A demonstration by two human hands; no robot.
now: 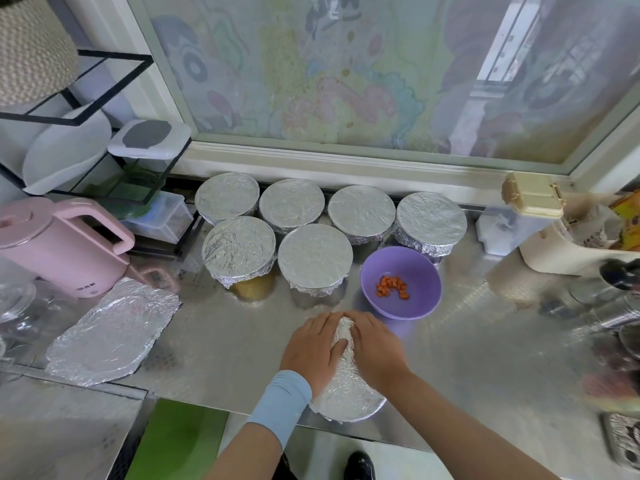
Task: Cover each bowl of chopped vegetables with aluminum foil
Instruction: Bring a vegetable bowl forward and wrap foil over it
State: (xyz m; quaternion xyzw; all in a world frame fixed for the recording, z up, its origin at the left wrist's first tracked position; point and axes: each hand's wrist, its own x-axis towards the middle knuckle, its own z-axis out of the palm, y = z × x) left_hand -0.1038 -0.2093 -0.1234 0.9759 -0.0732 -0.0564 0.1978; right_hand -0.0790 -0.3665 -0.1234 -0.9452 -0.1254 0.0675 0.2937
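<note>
Near the front edge of the steel counter stands a bowl wrapped in aluminium foil (349,393). My left hand (313,348) and my right hand (375,351) both lie flat on its foil top, fingers pressed down and nearly touching at the far rim. Just beyond them sits an uncovered purple bowl (415,268) holding a few orange vegetable cubes (393,287). Behind it, several foil-covered bowls (315,258) stand in two rows along the window. A loose crumpled foil sheet (114,327) lies flat at the left.
A pink kettle (59,244) and a black wire rack (104,157) with containers fill the left side. A cream container with a tan lid (533,195) and shiny metal items (609,306) crowd the right. The counter's front edge (398,434) runs just below the near bowl.
</note>
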